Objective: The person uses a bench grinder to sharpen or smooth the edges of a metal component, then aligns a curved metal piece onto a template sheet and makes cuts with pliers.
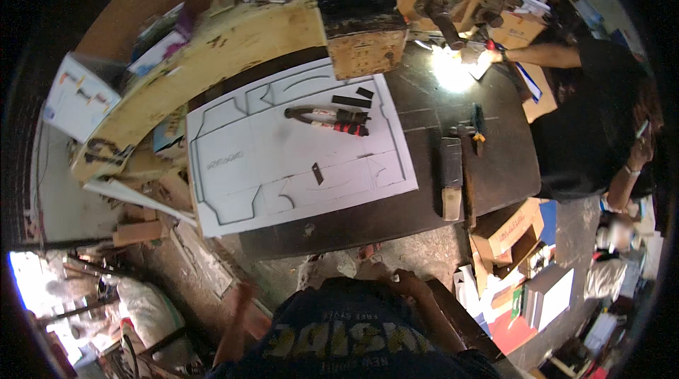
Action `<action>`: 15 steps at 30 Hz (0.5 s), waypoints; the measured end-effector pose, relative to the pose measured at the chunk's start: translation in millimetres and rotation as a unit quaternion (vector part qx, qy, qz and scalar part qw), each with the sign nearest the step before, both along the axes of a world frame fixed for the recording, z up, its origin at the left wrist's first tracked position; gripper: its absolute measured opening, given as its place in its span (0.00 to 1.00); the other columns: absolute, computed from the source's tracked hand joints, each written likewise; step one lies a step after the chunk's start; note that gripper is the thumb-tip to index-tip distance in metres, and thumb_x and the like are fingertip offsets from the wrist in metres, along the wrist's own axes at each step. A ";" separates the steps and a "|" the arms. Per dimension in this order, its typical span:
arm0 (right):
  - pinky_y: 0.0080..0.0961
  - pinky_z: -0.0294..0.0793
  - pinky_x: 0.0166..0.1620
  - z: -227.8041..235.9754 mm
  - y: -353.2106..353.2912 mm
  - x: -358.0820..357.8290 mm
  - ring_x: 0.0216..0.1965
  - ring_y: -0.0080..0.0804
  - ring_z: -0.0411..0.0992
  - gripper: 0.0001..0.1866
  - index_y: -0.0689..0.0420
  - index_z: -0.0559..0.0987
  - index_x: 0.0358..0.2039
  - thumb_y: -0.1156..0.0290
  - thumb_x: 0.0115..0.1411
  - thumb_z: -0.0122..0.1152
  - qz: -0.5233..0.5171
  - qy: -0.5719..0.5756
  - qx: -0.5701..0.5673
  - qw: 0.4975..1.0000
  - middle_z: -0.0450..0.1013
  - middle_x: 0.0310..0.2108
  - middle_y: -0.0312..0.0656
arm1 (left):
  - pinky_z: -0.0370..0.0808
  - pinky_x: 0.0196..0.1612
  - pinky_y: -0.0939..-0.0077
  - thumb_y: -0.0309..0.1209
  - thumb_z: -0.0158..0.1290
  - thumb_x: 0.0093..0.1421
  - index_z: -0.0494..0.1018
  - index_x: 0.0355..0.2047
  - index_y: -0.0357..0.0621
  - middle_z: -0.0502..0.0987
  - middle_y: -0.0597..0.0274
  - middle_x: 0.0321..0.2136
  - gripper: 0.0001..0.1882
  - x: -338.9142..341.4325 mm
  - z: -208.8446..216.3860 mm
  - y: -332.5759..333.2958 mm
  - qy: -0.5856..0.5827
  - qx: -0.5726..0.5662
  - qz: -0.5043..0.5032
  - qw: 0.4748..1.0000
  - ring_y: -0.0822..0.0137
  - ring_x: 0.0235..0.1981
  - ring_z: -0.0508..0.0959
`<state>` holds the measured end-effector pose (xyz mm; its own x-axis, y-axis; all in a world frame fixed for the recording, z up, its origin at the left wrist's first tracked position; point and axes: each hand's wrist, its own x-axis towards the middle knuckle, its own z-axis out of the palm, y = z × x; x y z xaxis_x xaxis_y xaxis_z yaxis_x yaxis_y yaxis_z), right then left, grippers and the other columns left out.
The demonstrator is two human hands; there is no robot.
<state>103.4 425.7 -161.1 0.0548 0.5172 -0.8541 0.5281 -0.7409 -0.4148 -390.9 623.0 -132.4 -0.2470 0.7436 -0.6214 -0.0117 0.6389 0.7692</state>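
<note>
My left hand (244, 302) hangs low beside my left side, smeared by motion, so its fingers cannot be made out. Close to my lap, my right hand (404, 283) has its fingers curled together; what they hold, if anything, is too small to name. Both hands are apart from the dark table (325, 232). On the table lies a large white sheet (244, 146) with dark outlines drawn on it. Pliers (329, 119) with black and red grips rest on the sheet, jaws to the left. Several small dark strips (351, 102) lie there too.
A hammer (470, 191) lies beside a dark tool with a wooden end (451, 181). A wooden box (366, 43) stands at the back. At right, a co-worker's hand (489, 59) is near a bright glare. Cardboard boxes (513, 230) stand below the table's right end.
</note>
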 end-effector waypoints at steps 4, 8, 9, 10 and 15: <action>0.37 0.77 0.50 -90.4 -39.2 12.8 0.46 0.44 0.77 0.33 0.58 0.70 0.61 0.48 0.64 0.57 0.011 0.228 -0.102 0.968 0.75 0.53 0.51 | 0.72 0.54 0.66 0.47 0.51 0.67 0.66 0.62 0.43 0.74 0.61 0.53 0.29 3.9 18.6 -154.1 -0.062 -0.242 -0.193 0.949 0.64 0.52 0.74; 0.37 0.72 0.57 -203.5 -73.6 18.3 0.53 0.41 0.73 0.29 0.58 0.65 0.65 0.54 0.69 0.49 0.105 0.271 -0.105 0.951 0.72 0.58 0.45 | 0.73 0.54 0.65 0.46 0.53 0.67 0.68 0.60 0.43 0.75 0.60 0.52 0.28 -12.1 65.8 -229.2 -0.139 -0.419 -0.291 0.849 0.64 0.51 0.75; 0.36 0.70 0.58 -224.9 -82.8 21.6 0.54 0.40 0.72 0.29 0.57 0.64 0.66 0.55 0.70 0.47 0.136 0.272 -0.093 0.948 0.71 0.59 0.44 | 0.73 0.53 0.65 0.45 0.53 0.66 0.68 0.60 0.43 0.75 0.60 0.51 0.27 -13.4 75.0 -238.1 -0.151 -0.443 -0.304 0.830 0.64 0.51 0.75; 0.36 0.69 0.60 -240.6 -89.9 25.6 0.56 0.39 0.71 0.28 0.57 0.63 0.67 0.57 0.72 0.45 0.185 0.269 -0.054 0.944 0.70 0.60 0.43 | 0.73 0.53 0.65 0.45 0.53 0.66 0.68 0.60 0.43 0.75 0.60 0.51 0.27 -14.6 81.8 -242.3 -0.159 -0.460 -0.306 0.818 0.64 0.51 0.76; 0.36 0.70 0.59 -232.0 -107.6 44.8 0.57 0.36 0.70 0.25 0.56 0.64 0.68 0.60 0.74 0.41 0.007 0.347 -0.240 0.906 0.69 0.62 0.39 | 0.74 0.52 0.65 0.43 0.55 0.65 0.70 0.58 0.42 0.76 0.59 0.50 0.26 -5.6 85.2 -253.7 -0.186 -0.483 -0.326 0.791 0.64 0.50 0.77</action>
